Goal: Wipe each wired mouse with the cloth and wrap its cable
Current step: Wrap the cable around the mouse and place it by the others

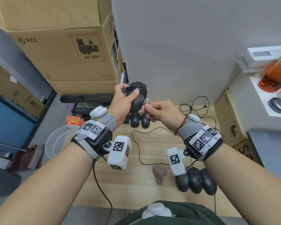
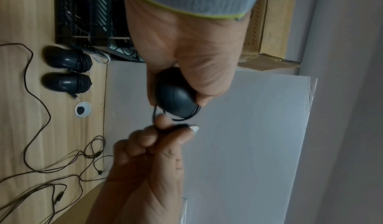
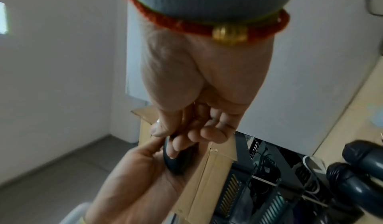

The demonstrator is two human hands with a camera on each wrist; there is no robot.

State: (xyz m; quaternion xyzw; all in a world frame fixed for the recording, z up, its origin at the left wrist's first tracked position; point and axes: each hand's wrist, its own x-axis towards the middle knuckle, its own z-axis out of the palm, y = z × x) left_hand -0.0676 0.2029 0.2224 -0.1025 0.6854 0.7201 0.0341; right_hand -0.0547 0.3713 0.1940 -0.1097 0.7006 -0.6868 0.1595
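Note:
My left hand [image 1: 125, 101] grips a black wired mouse [image 1: 137, 97] held up above the wooden desk [image 1: 136, 184], its cable wound round the body. My right hand [image 1: 154, 109] pinches the cable's USB plug [image 2: 189, 127] just beside the mouse [image 2: 176, 98]. Two wrapped black mice [image 1: 139, 120] lie on the desk below the hands; they show as wrapped mice [image 2: 66, 68] in the left wrist view. Three more black mice [image 1: 195, 180] lie at the front right with loose cables. A pinkish cloth [image 1: 160, 173] lies on the desk near them.
Cardboard boxes [image 1: 63, 51] are stacked at the back left above a black rack [image 1: 86, 98]. Loose black cables [image 1: 196, 106] trail over the desk's back right. A white shelf [image 1: 266, 101] at the right holds an orange bottle [image 1: 274, 75]. A white bin [image 1: 58, 142] stands left.

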